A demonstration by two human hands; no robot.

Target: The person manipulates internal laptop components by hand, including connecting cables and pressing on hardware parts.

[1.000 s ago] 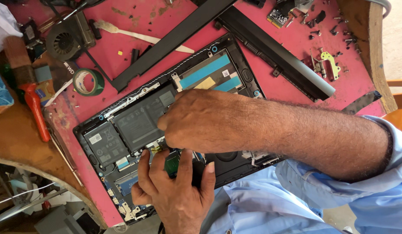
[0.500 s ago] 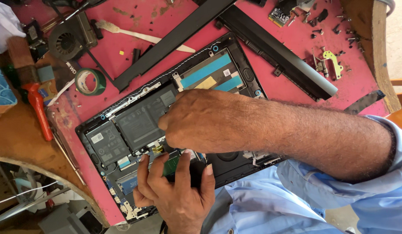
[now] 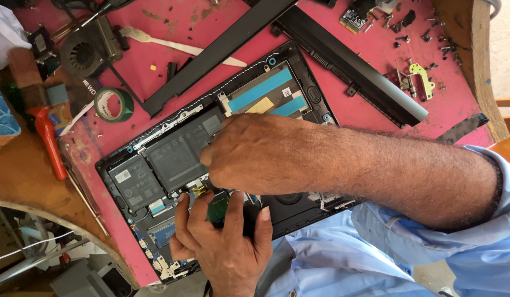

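Note:
An opened laptop base (image 3: 299, 82) lies on a red work surface, with its black battery (image 3: 172, 157) and blue-striped drive bay (image 3: 263, 91) exposed. My right hand (image 3: 255, 154) reaches in from the right and hovers over the middle of the base, fingers curled down near a small gold part (image 3: 200, 190); what they pinch is hidden. My left hand (image 3: 222, 247) comes up from the bottom edge and grips a small green circuit module (image 3: 216, 208) at the lower part of the board.
A long black bar (image 3: 222, 49) and a hinge cover strip (image 3: 354, 69) lie above the laptop. A green tape roll (image 3: 113, 104), a cooling fan (image 3: 87, 52), a white pry tool (image 3: 172, 44) and an orange-handled tool (image 3: 49, 146) sit at the left. Loose screws and a yellow bracket (image 3: 422, 77) lie at the top right.
Both hands stay in the same place over the laptop; only the view shifts slightly.

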